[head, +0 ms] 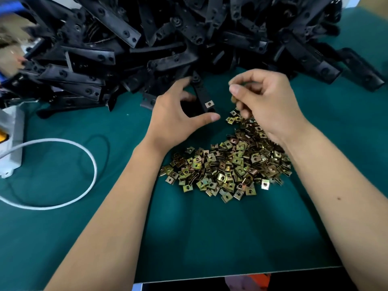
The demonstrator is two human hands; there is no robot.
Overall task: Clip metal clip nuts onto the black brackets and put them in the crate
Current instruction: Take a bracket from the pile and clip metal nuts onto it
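One black bracket (204, 99) lies on the green counter (210, 238) at the near edge of the bracket heap (168, 38), already carrying a clip nut (209, 104) at its near end. The left hand (178, 114) curls thumb and fingers around it. The right hand (266, 101) pinches what looks like another nut above the loose nut pile (228, 164). Judging by the big heap and full pile, most work remains; no crate is visible.
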